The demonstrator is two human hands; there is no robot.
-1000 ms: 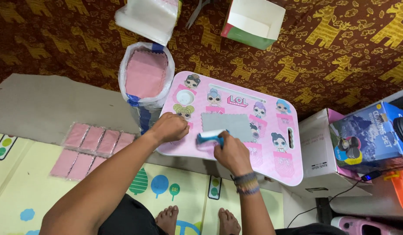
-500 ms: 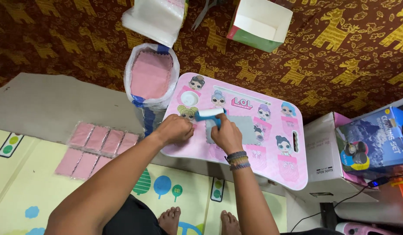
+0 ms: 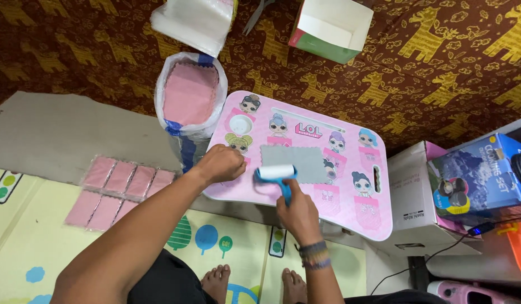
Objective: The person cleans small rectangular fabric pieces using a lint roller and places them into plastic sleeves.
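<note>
Lint roller point(image 3: 275, 173), blue-handled, gripped in the right hand point(image 3: 297, 211), has moved left off the grey cloth point(image 3: 294, 162) to its near-left corner on the pink lap counter point(image 3: 350, 208). Left hand point(image 3: 221, 163), fingers curled, presses the counter beside it. Bag of pink cloths point(image 3: 190, 98) stands left.

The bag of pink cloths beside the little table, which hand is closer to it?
Left. The left hand rests on the pink table just right of the bag; the right hand holds the lint roller farther away.
</note>
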